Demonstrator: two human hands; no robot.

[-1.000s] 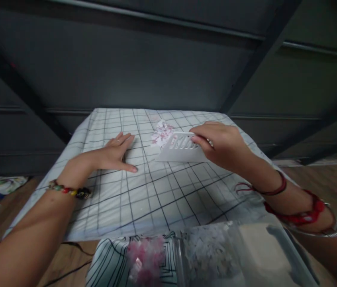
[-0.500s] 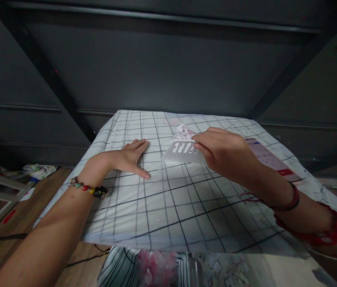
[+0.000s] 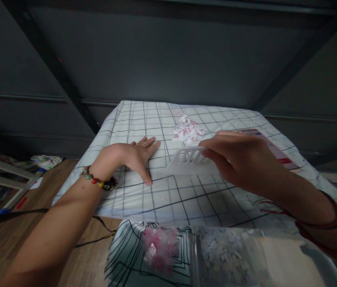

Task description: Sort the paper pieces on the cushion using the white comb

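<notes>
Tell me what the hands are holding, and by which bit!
The right hand holds the scraper by its slotted top edge. The left hand holds nothing; it rests spread on the cloth.

The far end of the white scraper [image 3: 186, 167] is hidden behind the right hand [image 3: 240, 159], which also covers part of the flat printed item [image 3: 276, 149], its print too small to read; marks on the paper scraps [image 3: 189, 130] cannot be made out; the pink bundle [image 3: 160, 249] is blurred; the bottom edge cuts off the clear container [image 3: 194, 257], the left edge the chair [image 3: 1, 180].
</notes>
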